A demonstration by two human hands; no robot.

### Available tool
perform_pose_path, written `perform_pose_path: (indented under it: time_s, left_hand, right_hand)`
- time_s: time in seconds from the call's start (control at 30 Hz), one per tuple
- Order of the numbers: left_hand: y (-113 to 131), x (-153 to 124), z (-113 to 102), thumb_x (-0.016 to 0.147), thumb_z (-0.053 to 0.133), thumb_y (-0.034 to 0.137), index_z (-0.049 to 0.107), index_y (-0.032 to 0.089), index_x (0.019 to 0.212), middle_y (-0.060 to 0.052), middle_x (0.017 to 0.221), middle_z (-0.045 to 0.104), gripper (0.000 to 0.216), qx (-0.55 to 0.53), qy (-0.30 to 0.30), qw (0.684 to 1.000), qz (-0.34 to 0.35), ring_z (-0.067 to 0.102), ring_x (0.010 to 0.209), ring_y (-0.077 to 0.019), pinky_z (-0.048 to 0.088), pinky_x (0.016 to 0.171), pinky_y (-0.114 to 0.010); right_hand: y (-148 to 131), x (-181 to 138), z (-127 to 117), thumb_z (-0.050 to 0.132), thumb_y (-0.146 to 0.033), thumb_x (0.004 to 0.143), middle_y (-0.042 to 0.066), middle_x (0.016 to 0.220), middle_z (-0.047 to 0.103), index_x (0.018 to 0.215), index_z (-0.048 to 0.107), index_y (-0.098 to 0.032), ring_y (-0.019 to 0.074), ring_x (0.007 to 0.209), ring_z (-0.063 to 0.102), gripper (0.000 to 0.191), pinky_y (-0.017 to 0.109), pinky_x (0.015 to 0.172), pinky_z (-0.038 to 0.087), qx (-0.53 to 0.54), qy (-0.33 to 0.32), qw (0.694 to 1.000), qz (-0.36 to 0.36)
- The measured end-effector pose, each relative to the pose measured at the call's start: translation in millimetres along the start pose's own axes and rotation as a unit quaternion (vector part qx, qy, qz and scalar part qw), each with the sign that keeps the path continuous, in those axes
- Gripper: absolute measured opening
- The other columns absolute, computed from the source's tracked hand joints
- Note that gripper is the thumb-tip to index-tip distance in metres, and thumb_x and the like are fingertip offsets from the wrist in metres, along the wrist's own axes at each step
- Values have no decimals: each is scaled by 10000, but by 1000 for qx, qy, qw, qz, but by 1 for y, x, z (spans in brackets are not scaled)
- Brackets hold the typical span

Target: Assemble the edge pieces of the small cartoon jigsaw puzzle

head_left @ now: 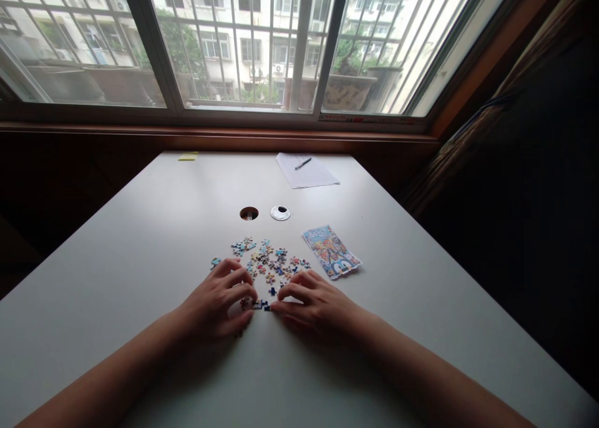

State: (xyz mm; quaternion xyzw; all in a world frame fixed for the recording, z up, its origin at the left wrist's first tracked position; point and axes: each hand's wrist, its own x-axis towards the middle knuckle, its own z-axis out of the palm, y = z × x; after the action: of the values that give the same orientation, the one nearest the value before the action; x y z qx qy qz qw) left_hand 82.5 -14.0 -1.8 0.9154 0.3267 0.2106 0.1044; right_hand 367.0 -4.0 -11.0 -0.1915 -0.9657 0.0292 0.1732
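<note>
My left hand (222,300) is curled, thumb and fingertips closed at the left side of a small joined row of jigsaw puzzle pieces (257,304). From the right, the bent fingertips of my right hand (316,302) pinch at a dark blue puzzle piece (267,306) beside that row. Whether the two parts interlock is too small to tell. Another dark blue piece (272,291) lies just above. Loose pieces (262,262) are spread beyond my fingers, and a few under my left hand are partly hidden.
A colourful picture card (331,251) lies right of the pieces on the white table (140,241). Further back are a round cable hole (249,214), its silver cover (280,213), paper sheets (304,173) with a pen (303,163), and a yellow sticky note (188,156). A barred window stands behind.
</note>
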Motion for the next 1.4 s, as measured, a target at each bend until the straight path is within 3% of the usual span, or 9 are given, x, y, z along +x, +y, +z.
perform_pose_path:
  time_s: [1.07, 1.4]
  left_hand:
    - [-6, 2, 11, 905, 640, 247, 681, 237, 947, -42, 933, 640, 59, -13, 31, 999, 11, 500, 1028, -241, 393, 1070, -465]
    - [-9, 0, 12, 896, 652, 250, 676, 240, 956, -42, 947, 639, 65, -20, 14, 999, 27, 506, 1031, -237, 390, 1053, -449]
  right_hand:
    - [-1, 2, -1, 526, -292, 1025, 60, 1111, 671, 1257, 645, -248, 193, 1005, 509, 265, 340, 861, 407, -5, -6, 1000, -5]
    - [0, 1, 1, 538, -291, 1019, 54, 1123, 669, 1273, 634, -257, 195, 1007, 508, 274, 344, 866, 412, -7, -5, 1000, -5]
